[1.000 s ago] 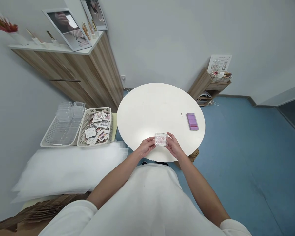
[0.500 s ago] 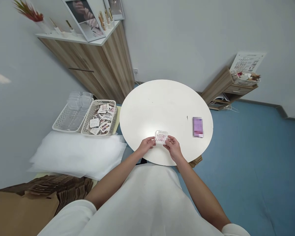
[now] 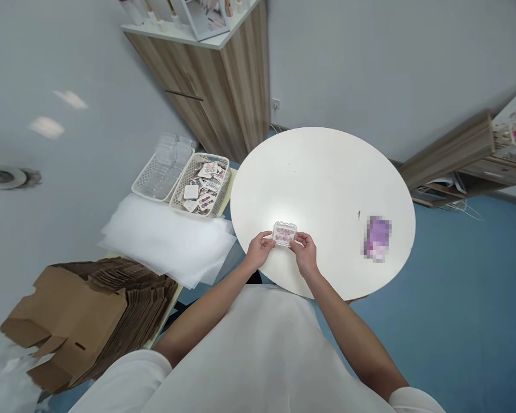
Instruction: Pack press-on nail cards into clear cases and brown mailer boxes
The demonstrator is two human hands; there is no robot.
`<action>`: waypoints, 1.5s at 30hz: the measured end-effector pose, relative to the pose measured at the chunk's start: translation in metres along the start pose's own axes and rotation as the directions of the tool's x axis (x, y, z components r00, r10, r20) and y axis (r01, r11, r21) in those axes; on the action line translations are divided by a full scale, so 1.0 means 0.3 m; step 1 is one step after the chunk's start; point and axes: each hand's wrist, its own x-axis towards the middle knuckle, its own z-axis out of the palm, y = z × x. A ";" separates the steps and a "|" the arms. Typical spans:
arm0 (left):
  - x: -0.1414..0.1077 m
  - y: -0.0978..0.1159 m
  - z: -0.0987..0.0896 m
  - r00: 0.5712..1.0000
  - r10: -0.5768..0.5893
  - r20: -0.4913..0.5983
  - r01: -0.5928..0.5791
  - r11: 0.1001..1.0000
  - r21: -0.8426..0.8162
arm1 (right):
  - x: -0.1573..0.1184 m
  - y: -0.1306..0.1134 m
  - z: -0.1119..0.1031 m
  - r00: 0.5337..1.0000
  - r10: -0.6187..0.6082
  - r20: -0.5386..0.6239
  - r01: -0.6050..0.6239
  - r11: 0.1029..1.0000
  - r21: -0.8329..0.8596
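A small clear plastic case (image 3: 284, 234) with rows of pink pieces inside, which look like press-on nails, is held between my two hands over the near part of the white round table (image 3: 327, 172). My left hand (image 3: 260, 250) grips its left edge between thumb and fingers. On the opposite edge, my right hand (image 3: 304, 251) pinches the case in the same way. The case's lid appears closed. Whether the case touches the tabletop, I cannot tell.
Left of the table stand a basket of printed cards (image 3: 201, 186) and a basket of clear plastic cases (image 3: 163, 172). White sheets (image 3: 167, 235) and folded cardboard boxes (image 3: 86, 321) lie nearer. A blurred purple item (image 3: 377, 238) rests on the table's right; a wooden cabinet (image 3: 215, 86) stands behind.
My view has turned to the left, so the table and baskets appear farther right and more cardboard shows. Both hands still hold the case, which has barely shifted in view.
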 end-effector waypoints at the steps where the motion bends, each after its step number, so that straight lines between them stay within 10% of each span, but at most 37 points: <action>1: 0.005 0.003 -0.019 0.999 0.026 -0.020 -0.025 1.000 0.014 | 0.010 0.000 0.027 1.000 0.000 0.007 0.000 1.000 -0.006; 19: 0.458 -0.017 -0.453 0.988 0.103 -0.117 -0.077 0.974 0.215 | 0.353 0.078 0.591 0.999 -0.015 -0.045 0.000 0.949 -0.316; 45: 0.545 0.011 -0.502 0.999 0.046 0.029 -0.053 0.925 0.377 | 0.414 0.098 0.666 0.992 -0.109 -0.065 0.051 0.810 -0.584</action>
